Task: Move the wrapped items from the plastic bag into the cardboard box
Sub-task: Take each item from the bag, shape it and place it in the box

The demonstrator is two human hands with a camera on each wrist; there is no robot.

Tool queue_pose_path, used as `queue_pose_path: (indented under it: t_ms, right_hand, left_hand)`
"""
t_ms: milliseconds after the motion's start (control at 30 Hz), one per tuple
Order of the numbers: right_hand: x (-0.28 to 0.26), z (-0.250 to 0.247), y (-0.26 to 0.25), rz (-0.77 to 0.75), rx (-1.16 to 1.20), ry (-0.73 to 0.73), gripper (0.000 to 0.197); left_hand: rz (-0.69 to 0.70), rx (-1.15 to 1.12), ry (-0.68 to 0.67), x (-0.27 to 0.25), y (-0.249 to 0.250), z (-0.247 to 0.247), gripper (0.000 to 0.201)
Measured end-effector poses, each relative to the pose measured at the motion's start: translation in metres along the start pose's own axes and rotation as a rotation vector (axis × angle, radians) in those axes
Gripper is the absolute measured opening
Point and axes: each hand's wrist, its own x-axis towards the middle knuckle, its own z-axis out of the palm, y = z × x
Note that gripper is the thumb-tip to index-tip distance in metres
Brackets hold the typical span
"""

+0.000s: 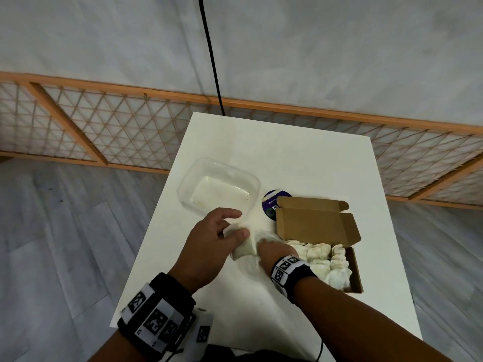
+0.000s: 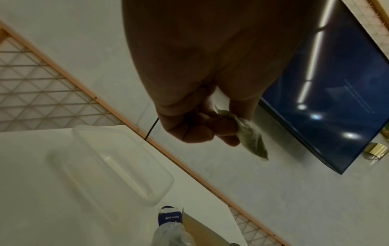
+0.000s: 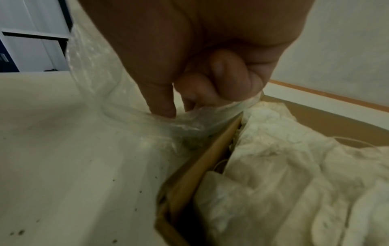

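A small pale wrapped item (image 1: 244,249) is pinched between the thumb and fingers of my left hand (image 1: 236,232) just left of the clear plastic bag (image 1: 263,235). The left wrist view shows that wrapped item (image 2: 251,141) hanging from my left hand (image 2: 223,128). My right hand (image 1: 268,247) grips the crumpled bag beside the open cardboard box (image 1: 315,220). In the right wrist view the right hand (image 3: 183,106) pinches the plastic bag (image 3: 134,119) against the box wall (image 3: 200,168). Several wrapped items (image 1: 328,261) fill the box (image 3: 294,166).
An empty clear plastic tub (image 1: 219,186) stands on the white table (image 1: 287,158) behind my left hand. A round purple lid (image 1: 270,205) lies behind the box's left corner. A black cable (image 1: 211,56) hangs at the table's far edge. A lattice panel lines the wall.
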Motion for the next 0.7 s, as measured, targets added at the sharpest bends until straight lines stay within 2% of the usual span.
queue_pose_path:
  t_ms: [67,100,200,267,400,533,700]
  right_hand:
    - [0.000,0.009,0.005,-0.024,-0.061,-0.085,0.084]
    - [-0.005,0.004,0.003,-0.030,-0.068,-0.084,0.080]
    - [-0.015,-0.027,-0.005,-0.027,-0.009,0.047,0.041]
    - [-0.026,-0.052,-0.009,-0.027,0.092,0.075,0.029]
    - [-0.064,-0.096,-0.007,0.042,0.415,0.161,0.023]
    - [-0.095,-0.123,0.007,0.014,0.814,0.242,0.013]
    - [-0.125,-0.163,0.025,-0.055,1.391,0.215,0.018]
  left_hand:
    - [-0.045,-0.002,0.018,0.000,-0.001,-0.001,0.029]
    - [-0.052,0.014,0.030,0.000,-0.002,-0.002,0.028]
    - [-0.014,0.099,0.047,0.000,-0.002,-0.004,0.017]
    - [0.006,0.116,0.050,0.001,-0.002,-0.005,0.015]
    - [0.020,0.147,0.074,0.003,0.000,-0.005,0.011]
    - [0.023,0.156,0.060,0.004,0.003,-0.003,0.008]
    - [-0.009,0.118,-0.165,0.001,0.012,0.002,0.005]
